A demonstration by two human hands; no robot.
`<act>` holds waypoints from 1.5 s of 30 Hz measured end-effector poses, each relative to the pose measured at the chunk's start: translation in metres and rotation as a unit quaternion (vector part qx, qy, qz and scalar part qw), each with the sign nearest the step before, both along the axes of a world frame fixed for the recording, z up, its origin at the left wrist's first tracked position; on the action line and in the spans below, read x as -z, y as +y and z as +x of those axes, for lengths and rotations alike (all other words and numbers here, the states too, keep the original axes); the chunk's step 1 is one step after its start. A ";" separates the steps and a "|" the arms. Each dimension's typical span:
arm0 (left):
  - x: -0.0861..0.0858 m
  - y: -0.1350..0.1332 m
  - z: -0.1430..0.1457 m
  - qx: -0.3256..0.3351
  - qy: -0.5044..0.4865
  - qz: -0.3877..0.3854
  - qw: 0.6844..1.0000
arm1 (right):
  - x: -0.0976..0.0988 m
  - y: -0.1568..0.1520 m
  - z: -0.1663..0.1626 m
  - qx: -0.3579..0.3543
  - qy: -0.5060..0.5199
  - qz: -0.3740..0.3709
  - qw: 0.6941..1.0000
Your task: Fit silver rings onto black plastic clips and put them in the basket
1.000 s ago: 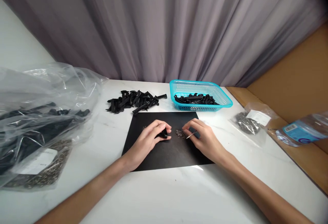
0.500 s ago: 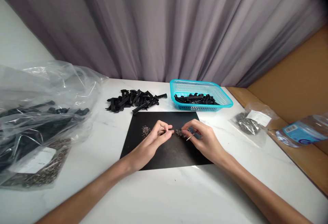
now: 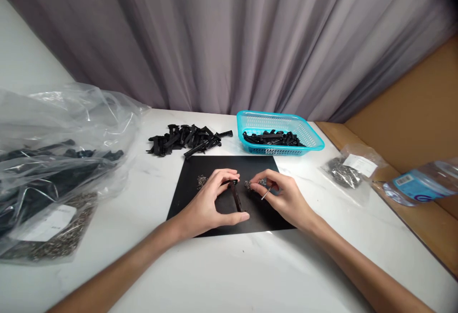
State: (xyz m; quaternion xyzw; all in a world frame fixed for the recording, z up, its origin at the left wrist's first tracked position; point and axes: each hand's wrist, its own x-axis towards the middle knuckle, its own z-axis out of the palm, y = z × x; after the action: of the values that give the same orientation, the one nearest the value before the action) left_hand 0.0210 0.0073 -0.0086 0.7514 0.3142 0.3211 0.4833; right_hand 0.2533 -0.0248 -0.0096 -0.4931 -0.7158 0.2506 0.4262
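My left hand [image 3: 205, 203] holds a long, narrow black plastic part [image 3: 235, 196] by its two ends, thumb at the near end and fingers at the far one. The part stands over the black mat [image 3: 218, 231]. In my right hand [image 3: 282, 190] is a thin metal rod [image 3: 266, 193], sticking out below the fingers; its kind cannot be made out. The right fingertips are pinched at a small pile of shiny metal pieces [image 3: 247, 184], and whether they grip one is too small to tell. Another pile of metal pieces [image 3: 201, 181] lies beyond my left hand.
Behind the mat lies a heap of black plastic parts [image 3: 179, 139]. A blue basket [image 3: 317, 142] holds more of them. Clear bags [image 3: 118, 112] with black parts and metal pieces are at left. At right are a small bag [image 3: 343, 172] and a plastic bottle [image 3: 422, 184].
My left hand has spread wider, and the black plastic part, mostly hidden before, now shows lengthwise between thumb and fingers. My right hand stays at the metal pieces, shifted only slightly.
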 end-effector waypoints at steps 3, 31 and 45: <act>-0.001 0.000 0.000 0.000 0.021 0.041 0.999 | -0.003 -0.001 -0.001 -0.006 0.012 -0.015 1.000; 0.002 0.001 0.001 -0.081 0.052 0.126 0.987 | -0.002 -0.005 -0.008 -0.024 0.099 -0.102 0.990; -0.001 -0.001 0.002 -0.051 0.138 0.100 0.984 | 0.013 0.000 -0.016 0.026 0.043 0.068 0.996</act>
State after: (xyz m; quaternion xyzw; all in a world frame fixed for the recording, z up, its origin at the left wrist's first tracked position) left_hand 0.0230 0.0061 -0.0078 0.8159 0.3823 0.2684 0.3408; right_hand 0.2371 -0.0249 -0.0221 -0.4699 -0.6992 0.2115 0.4956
